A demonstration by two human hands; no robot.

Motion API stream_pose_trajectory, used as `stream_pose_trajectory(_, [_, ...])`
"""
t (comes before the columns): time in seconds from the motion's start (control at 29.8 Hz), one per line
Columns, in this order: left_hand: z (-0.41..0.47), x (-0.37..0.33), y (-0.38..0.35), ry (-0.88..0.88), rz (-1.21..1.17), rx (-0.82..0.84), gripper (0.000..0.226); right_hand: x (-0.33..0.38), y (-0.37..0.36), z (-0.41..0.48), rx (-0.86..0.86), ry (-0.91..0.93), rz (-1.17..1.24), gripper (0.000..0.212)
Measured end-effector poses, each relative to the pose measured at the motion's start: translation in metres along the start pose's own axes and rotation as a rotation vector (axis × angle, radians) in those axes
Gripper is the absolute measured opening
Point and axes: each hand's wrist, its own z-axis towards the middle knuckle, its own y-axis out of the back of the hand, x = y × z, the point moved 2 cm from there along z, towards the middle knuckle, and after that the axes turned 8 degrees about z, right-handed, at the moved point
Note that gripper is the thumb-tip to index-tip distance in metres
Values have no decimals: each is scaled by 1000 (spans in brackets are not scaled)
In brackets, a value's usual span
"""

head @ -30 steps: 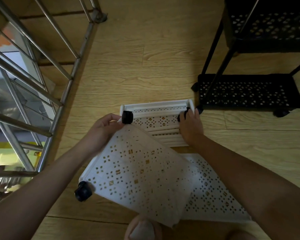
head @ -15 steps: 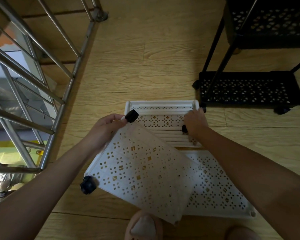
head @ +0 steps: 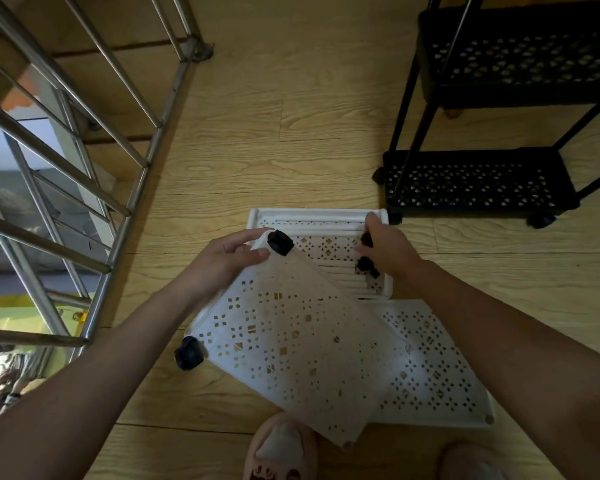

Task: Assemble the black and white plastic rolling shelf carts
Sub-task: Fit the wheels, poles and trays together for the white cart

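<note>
A: What's hidden or cut off, L to R?

B: The railing runs off the frame at left. The held tray covers the near rim of the far tray and the L part of the flat tray. The slipper is cut at the bottom edge. The black cart is cut off top R, w/ only its lower shelf fully seen.

A: Hands?

B: The left hand grips the held tray's far corner, thumb on the perforated face and fingers over the edge. The right hand is inside the far tray, fingertips at the loose casters. Can't tell if it pinches one, since its own fingers hide that.

A: Which way does the held tray point?

B: It's underside up, tilted above the floor at centre. Its long axis runs diagonally, far-L corner to near-R corner. The corner caster is at the far corner, right by the left hand. The second caster is at the L corner. The near-R corner shows only a bare socket.

A: Looks?

B: White plastic w/ diamond-pattern holes. The casters are black. The far tray has a slatted bottom and lies crosswise on the wood floor, just beside the black cart.
</note>
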Motion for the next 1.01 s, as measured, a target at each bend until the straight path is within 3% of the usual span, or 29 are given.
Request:
stream_pose_trajectory(0.07, [0, -3, -6, -6, -6, 2, 67, 6, 12, -6, -86, -16, 199, 4])
stream_pose_trajectory(0.1, [-1, -7, -9, -12, -5, 4, 67, 12, 19, -11, -72, -60, 305, 10])
stream_pose_trajectory(0.2, [-7, -22, -18, -51, 25, 42, 71, 30, 41, -43, 224, -133, 586, 23])
stream_pose_trajectory(0.34, [-18, -51, -39, -160, 86, 142, 49, 55, 57, -93, 480, -97, 462, 9])
stream_pose_trajectory(0.47, [-32, -80, -57, -211, 192, 136, 29, 66, 63, -115, 395, -110, 286, 15])
stream_pose_trajectory(0.57, [-36, -95, -51, -246, 263, -68, 27, 60, 74, -123, 291, -185, 480, 19])
stream_pose_trajectory(0.64, [-35, -98, -39, -308, 290, -309, 38, 56, 84, -132, 231, -235, 596, 25])
stream_pose_trajectory(0.71, [-40, -98, -25, -360, 276, -547, 50, 50, 90, -137, 206, -258, 692, 18])
stream_pose_trajectory(0.77, [-45, -94, -17, -366, 273, -619, 64, 44, 96, -141, 149, -267, 794, 13])
stream_pose_trajectory(0.84, [-47, -83, -16, -254, 326, -505, 82, 36, 104, -144, 68, -263, 850, 14])
stream_pose_trajectory(0.94, [-50, -44, -32, -31, 372, -33, 114, 27, 107, -145, 15, -237, 957, 12])
stream_pose_trajectory(1.01, [-56, -18, -46, 65, 287, 243, 112, 19, 104, -145, 13, -246, 1078, 12])
